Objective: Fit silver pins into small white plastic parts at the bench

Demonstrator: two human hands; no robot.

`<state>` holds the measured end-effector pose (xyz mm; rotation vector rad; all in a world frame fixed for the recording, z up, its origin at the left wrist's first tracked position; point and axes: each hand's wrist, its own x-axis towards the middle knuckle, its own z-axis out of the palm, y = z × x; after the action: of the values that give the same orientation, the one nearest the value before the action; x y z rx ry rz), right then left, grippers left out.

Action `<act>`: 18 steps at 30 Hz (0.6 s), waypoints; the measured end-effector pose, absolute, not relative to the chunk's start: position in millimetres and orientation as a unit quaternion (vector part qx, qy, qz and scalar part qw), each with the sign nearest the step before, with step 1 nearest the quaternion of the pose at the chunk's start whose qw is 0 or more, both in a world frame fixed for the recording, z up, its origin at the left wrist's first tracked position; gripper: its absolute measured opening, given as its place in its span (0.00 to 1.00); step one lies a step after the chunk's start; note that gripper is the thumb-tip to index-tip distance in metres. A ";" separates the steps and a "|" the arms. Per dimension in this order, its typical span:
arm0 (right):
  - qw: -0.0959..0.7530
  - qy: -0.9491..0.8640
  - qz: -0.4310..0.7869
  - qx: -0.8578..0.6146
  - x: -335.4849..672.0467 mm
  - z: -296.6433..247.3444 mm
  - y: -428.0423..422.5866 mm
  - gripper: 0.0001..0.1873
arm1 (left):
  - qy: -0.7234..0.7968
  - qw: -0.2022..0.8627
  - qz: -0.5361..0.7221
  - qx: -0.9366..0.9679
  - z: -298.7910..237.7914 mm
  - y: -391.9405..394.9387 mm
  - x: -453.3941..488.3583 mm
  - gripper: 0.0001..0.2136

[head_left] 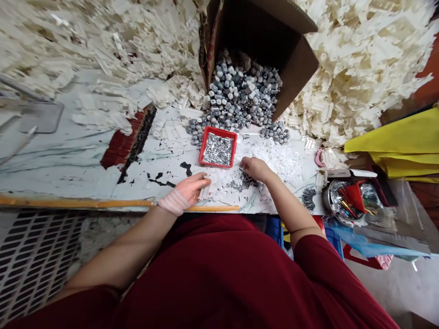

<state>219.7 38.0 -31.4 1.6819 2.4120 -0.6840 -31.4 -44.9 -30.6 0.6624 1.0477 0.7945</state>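
Observation:
My left hand (187, 191), in a pink striped glove, is at the table's front edge. Its thumb and fingers are closed on a white plastic part (205, 193). My bare right hand (254, 169) is a little to the right of the red tray (216, 165), fingers pinched together; whatever is between the fingertips is too small to make out. Thin metal pins (218, 148) fill the tray. Under and beside my right hand lie dark slender pieces (251, 181) and a spread of small white plastic bits (279, 160).
A cardboard box (298, 75) lies open at the back, spilling small grey cylinders (240, 93). Heaps of cream plastic parts (360, 59) rise on both sides. At the right stand a metal bowl (331, 205) of small items and yellow sheets (404, 141). Dark curved pieces (308, 199) lie near the bowl.

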 end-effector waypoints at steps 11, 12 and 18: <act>0.045 0.770 -0.234 0.592 253.5 -24.5 21.9 0.10 | 0.478 0.769 0.360 0.224 -21.6 -40.3 -35.7 0.12; 0.045 0.766 -0.243 0.593 255.7 -24.6 17.8 0.11 | 0.481 0.766 0.364 0.223 -22.2 -40.2 -35.5 0.12; 0.035 0.761 -0.267 0.590 255.4 -27.2 0.2 0.12 | 0.481 0.765 0.355 0.239 -24.4 -42.0 -34.5 0.11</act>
<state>255.4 0.2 -27.2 1.8121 2.3397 -0.8217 -34.5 -42.0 -24.4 0.5199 1.0462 0.7707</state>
